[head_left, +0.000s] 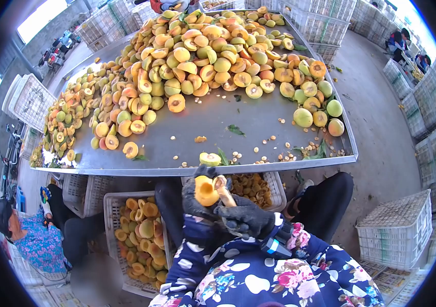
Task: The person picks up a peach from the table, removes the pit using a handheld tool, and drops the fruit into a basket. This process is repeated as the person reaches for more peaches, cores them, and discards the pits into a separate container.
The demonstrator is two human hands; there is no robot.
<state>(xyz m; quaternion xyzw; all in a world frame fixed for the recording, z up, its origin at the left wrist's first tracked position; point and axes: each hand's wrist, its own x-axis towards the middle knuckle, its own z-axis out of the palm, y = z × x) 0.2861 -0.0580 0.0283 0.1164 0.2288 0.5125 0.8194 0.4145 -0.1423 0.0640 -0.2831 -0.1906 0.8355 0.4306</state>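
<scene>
My left hand, in a dark glove, is closed around a halved peach with its hollowed orange side showing. Close on its right, my right hand, also gloved, grips a small tool with a pale wooden handle. The tool's tip is beside the peach half. Both hands are in front of the table's near edge. Just beyond them, a cut peach half lies at the rim of the metal table.
A large heap of halved peaches covers the table's far part. Below stand a crate of pitted halves and another crate of peach pieces. Another person sits at the left. Stacked white crates stand at the right.
</scene>
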